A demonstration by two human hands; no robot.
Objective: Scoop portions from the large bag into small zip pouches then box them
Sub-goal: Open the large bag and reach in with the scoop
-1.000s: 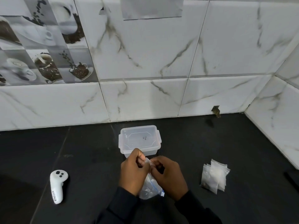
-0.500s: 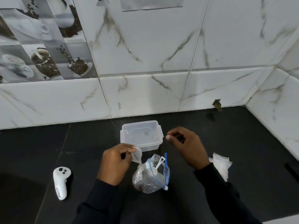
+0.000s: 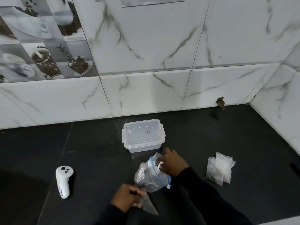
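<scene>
Hands apart: left hand [image 3: 125, 198] lower now, clamped on pouch [image 3: 148, 207]; right hand [image 3: 173, 163] at scoop [image 3: 156, 167] in bag [image 3: 149, 179], grip unclear.

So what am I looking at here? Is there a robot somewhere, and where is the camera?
There is no robot here. These are a person's two bare hands, filmed by one camera worn on the head, which looks down at a black counter. The left hand pinches a small pouch that looks empty. The right hand reaches to the mouth of the large bag, at a white scoop; I cannot tell whether it grips the scoop yet. Behind them stands a clear box with its lid on. A pile of small pouches lies to the right, and a white controller lies to the left.
</scene>
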